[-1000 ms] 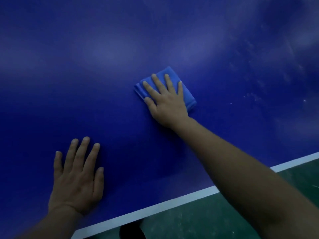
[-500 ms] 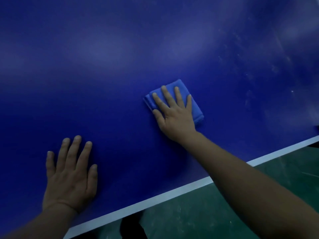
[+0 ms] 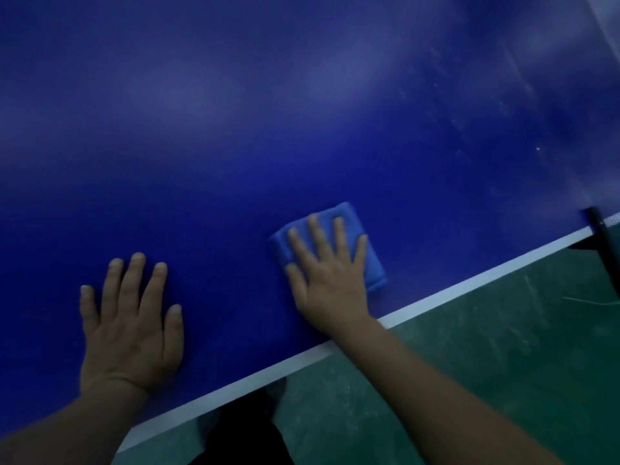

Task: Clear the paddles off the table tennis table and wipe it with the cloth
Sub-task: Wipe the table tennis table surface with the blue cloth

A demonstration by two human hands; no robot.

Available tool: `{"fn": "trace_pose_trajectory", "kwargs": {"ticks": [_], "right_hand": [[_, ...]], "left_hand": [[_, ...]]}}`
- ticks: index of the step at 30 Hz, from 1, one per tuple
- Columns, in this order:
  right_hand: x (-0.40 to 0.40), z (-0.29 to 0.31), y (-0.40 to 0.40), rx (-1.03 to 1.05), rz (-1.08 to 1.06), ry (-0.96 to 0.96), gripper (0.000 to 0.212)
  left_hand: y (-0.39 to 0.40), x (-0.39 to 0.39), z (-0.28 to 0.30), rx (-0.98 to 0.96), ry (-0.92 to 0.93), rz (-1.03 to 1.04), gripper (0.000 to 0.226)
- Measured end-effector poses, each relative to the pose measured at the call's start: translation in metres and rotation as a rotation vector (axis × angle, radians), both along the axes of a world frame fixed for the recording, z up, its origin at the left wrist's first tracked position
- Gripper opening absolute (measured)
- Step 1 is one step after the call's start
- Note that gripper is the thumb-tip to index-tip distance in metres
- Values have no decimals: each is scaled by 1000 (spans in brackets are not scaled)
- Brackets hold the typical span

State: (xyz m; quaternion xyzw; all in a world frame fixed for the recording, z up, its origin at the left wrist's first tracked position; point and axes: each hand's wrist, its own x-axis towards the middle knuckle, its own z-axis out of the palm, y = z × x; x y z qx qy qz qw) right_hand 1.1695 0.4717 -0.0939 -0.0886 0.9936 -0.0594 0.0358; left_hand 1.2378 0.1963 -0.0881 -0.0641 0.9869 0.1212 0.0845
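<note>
On the blue bench (image 3: 235, 146), near its white edge line (image 3: 469, 283), the right hand (image 3: 330, 280) pressed flat, fingers straight, on the folded blue cloth (image 3: 370, 260). Well apart to its left, the left hand (image 3: 131, 327) rested flat, grip released, on the bare surface above the green floor (image 3: 486, 347).

much of the cloth (image 3: 364, 245) was covered by the right hand (image 3: 327, 280); the table (image 3: 235, 129) and the black post (image 3: 605, 243) at its right corner were cut off.

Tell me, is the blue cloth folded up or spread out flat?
Folded. The cloth is a small thick pad with rounded, layered edges under the flat right hand.
</note>
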Motion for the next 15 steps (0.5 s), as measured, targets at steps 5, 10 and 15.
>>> {"fn": "trace_pose_trajectory", "kwargs": {"ticks": [5, 10, 15], "right_hand": [[-24, 4, 98, 56, -275, -39, 57], [-54, 15, 163, -13, -866, -122, 63], [-6, 5, 32, 28, -396, -52, 61]], "left_hand": [[3, 0, 3, 13, -1, 6, 69], [4, -1, 9, 34, -25, 5, 71], [4, 0, 10, 44, -4, 8, 71]]}}
